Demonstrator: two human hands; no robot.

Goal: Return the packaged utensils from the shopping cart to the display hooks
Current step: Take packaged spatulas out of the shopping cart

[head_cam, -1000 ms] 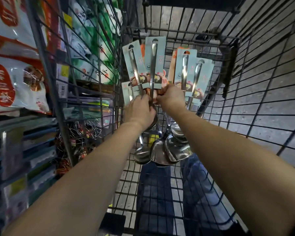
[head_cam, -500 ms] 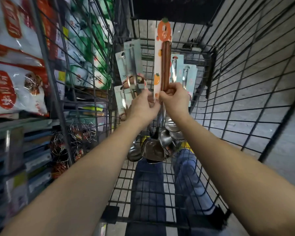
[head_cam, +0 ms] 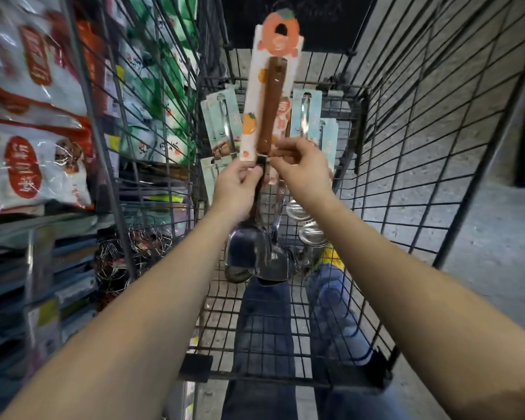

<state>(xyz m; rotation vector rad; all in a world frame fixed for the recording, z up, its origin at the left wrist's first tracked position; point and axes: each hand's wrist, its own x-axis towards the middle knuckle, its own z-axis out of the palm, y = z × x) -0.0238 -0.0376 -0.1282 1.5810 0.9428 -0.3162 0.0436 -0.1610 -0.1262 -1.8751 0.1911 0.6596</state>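
A packaged spatula [head_cam: 269, 113] with a brown wooden handle and a white card topped by an orange fruit tab stands upright above the wire shopping cart [head_cam: 385, 165]. My left hand [head_cam: 238, 186] grips its neck just below the card. My right hand [head_cam: 303, 168] pinches the card's lower right edge. Its steel blade [head_cam: 249, 250] hangs behind my left wrist. Several other packaged utensils on pale blue cards [head_cam: 305, 116] lean upright in the cart behind it, their steel ladle bowls [head_cam: 311, 234] down by the cart floor.
Shelves at the left hold red and white snack bags [head_cam: 34, 165] and green packs [head_cam: 158, 95]. Wire whisks [head_cam: 134, 250] sit on a lower shelf beside the cart. My jeans-clad legs [head_cam: 264, 328] show through the cart floor. Grey concrete floor [head_cam: 482, 237] lies at the right.
Both hands have lifted the brown-handled spatula upward out of the bunch of utensils. The blue-carded utensils stay behind in the cart, and my view has tilted downward.
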